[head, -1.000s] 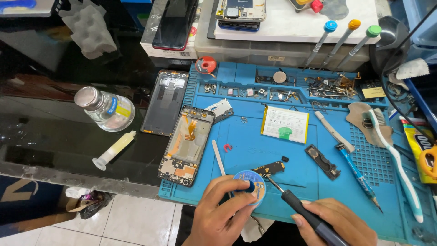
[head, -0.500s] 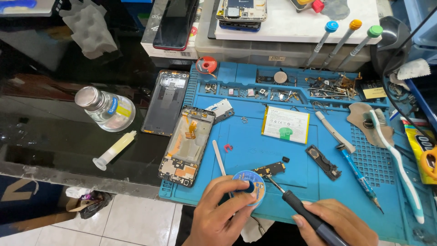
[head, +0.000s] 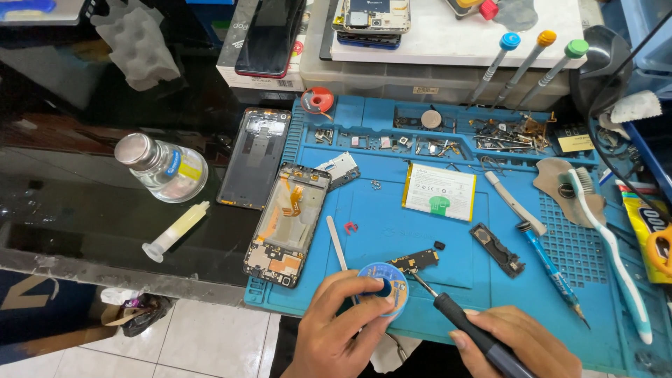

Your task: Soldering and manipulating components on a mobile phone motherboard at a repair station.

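Pointing up-left: soldering iron (head: 467, 327), diagonal.

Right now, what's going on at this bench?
A person is working on phone parts over a blue mat. The left hand holds a small blue spool against the mat. The right hand grips a soldering iron, its tip at a small circuit board beside the spool. An opened phone lies at the mat's left edge, with a white battery further back. A glass bottle and a syringe sit on the dark table to the left.
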